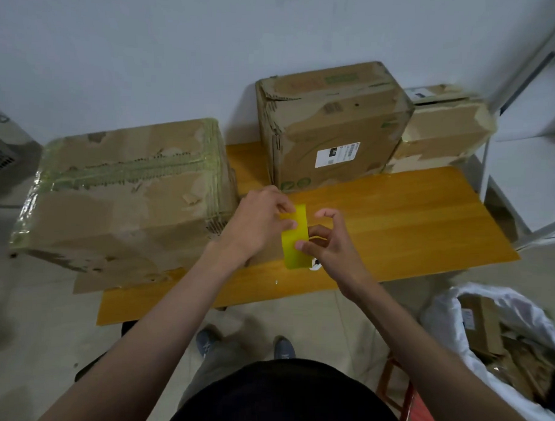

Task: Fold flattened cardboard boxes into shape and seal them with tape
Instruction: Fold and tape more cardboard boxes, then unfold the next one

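A roll of yellowish tape (295, 239) is held upright over the wooden table (411, 227), between both hands. My left hand (260, 224) pinches its upper left side with thumb and fingers. My right hand (328, 243) grips its right side, fingers curled over the edge. A large worn cardboard box (122, 198), wrapped with clear tape, stands on the table's left end. A second taped box (332, 124) stands at the back against the wall. A smaller box (442, 131) sits to its right.
A white bag (455, 314) holding cardboard scraps sits on the floor at the right. A red stool (411, 407) is near my right side. A flat cardboard piece (91, 284) pokes out under the large box. A white shelf frame (532, 77) stands at the far right.
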`<action>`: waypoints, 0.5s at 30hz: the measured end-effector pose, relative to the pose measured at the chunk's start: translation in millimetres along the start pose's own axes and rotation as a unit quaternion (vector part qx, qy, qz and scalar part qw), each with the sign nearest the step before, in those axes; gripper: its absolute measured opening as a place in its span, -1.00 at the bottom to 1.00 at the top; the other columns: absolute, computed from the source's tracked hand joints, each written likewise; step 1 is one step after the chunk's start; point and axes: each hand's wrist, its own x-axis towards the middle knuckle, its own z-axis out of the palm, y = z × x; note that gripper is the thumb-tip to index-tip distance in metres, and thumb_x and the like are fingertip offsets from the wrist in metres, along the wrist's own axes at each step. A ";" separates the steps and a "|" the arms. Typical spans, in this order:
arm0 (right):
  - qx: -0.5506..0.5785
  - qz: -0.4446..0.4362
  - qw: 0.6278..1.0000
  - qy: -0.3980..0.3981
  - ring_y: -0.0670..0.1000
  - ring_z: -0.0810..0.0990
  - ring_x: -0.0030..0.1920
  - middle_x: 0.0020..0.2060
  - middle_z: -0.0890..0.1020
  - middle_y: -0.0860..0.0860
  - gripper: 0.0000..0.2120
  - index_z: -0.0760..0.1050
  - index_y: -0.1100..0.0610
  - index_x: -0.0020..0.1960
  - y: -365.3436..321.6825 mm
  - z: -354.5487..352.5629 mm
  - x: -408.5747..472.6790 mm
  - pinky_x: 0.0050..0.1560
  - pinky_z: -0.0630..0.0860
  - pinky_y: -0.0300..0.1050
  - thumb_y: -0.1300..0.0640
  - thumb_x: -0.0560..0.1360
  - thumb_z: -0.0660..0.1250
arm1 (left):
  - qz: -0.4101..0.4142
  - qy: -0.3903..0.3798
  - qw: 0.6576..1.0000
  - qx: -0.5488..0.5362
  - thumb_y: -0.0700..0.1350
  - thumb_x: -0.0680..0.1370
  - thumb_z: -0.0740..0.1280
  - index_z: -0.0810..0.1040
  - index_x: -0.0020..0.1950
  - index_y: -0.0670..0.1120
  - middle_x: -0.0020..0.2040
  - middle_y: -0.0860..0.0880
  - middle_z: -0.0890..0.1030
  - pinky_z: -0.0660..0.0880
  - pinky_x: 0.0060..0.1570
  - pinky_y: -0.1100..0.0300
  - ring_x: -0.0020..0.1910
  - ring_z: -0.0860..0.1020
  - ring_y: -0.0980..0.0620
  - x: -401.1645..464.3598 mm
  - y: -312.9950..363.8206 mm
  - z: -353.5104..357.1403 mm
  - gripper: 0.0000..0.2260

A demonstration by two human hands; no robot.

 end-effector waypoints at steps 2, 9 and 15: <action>-0.005 -0.005 1.000 0.000 -0.03 0.55 -0.21 -0.13 0.61 0.19 -0.52 0.25 0.02 0.18 -1.0 3.9 -0.4 -0.31 0.41 -0.29 0.31 0.48 0.46 | 0.001 0.008 1.000 0.001 -0.07 0.41 0.57 0.71 -0.04 -0.04 -0.12 0.07 0.59 0.52 -0.03 0.18 -0.17 0.53 0.16 -2.4 -1.1 -2.0 -0.84; -0.017 -0.004 1.000 0.003 -0.01 0.59 -0.15 -0.07 0.65 0.19 -0.53 0.27 0.00 0.18 -7.9 12.9 -0.6 -0.22 0.45 -0.18 0.30 0.48 0.46 | 0.006 0.031 0.999 0.001 -0.12 0.42 0.56 0.71 -0.12 -0.04 -0.17 0.03 0.63 0.52 -0.07 0.17 -0.23 0.52 0.14 -10.4 -0.2 -7.0 -0.91; -0.028 -0.010 1.000 -0.007 0.05 0.62 -0.11 -0.05 0.68 0.18 -0.54 0.24 0.08 0.22 -13.0 15.2 -1.0 -0.12 0.52 -0.01 0.33 0.49 0.43 | -0.024 0.017 0.999 -0.043 -0.26 0.48 0.48 0.62 -0.16 0.02 -0.30 0.14 0.58 0.51 -0.11 0.27 -0.28 0.54 0.27 -5.0 -8.0 -8.6 -0.82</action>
